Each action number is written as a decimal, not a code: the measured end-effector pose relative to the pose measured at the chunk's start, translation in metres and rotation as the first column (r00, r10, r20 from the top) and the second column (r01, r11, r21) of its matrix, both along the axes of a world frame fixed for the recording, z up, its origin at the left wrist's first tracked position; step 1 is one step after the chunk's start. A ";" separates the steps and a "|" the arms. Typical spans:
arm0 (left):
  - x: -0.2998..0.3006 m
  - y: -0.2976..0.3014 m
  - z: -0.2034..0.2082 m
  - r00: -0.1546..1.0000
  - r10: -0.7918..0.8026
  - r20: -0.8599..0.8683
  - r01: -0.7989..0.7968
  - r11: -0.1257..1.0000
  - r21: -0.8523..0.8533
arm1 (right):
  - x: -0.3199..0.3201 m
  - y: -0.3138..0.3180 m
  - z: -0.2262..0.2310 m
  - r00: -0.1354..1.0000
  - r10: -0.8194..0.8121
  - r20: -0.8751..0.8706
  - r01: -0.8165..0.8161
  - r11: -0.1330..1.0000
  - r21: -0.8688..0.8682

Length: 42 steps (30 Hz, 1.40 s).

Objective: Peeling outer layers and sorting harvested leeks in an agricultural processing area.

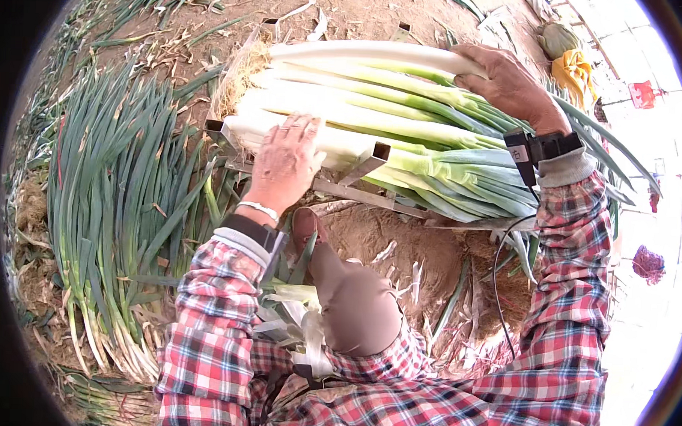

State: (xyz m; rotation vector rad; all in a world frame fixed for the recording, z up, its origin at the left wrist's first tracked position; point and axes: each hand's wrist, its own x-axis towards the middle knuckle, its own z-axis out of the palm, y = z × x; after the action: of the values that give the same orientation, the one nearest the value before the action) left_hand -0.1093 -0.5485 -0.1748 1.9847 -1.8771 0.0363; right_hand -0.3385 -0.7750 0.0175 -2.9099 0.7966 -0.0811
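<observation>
A stack of peeled leeks (344, 121) lies crosswise in a low metal rack (366, 169), with white stems and roots to the left and green leaves to the right. My left hand (289, 162) rests on the near white stems close to the root end, fingers stretched and holding nothing. At the far side of the stack my right hand (503, 82) is closed round the upper stem of a thick white leek (369, 55). This leek lies along the far edge of the pile. The palm side of my right hand is hidden.
A large heap of unpeeled leeks (124, 183) covers the ground at the left. Metal posts (402, 31) rise beyond the stack. A yellow cloth (574, 75) lies at the far right, and a dark red net bundle (649, 265) sits at the right. A black cable (497, 293) hangs by my right arm.
</observation>
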 end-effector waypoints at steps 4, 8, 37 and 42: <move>-0.009 -0.006 -0.034 1.000 0.002 -0.001 -0.002 0.999 -0.034 | 0.006 -0.004 -0.009 0.989 -0.132 0.065 0.124 0.986 0.115; -0.012 -0.017 -0.025 0.998 -0.024 -0.062 0.028 0.997 0.067 | -0.002 -0.016 -0.037 0.976 -0.203 0.080 0.181 0.958 0.224; 0.014 -0.058 -0.026 0.990 -0.141 0.017 0.137 0.979 0.152 | 0.016 -0.032 -0.141 0.979 0.044 -0.200 0.037 0.922 0.385; 0.017 -0.056 -0.026 0.989 -0.143 -0.019 0.144 0.973 0.180 | 0.044 -0.007 -0.160 0.996 0.019 -0.089 0.028 0.867 0.497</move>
State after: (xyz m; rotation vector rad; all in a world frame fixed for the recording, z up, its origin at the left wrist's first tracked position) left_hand -0.0923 -0.6046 -0.2008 1.9534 -2.0804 -0.1884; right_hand -0.2944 -0.7822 -0.1423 -2.4304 0.7079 0.2284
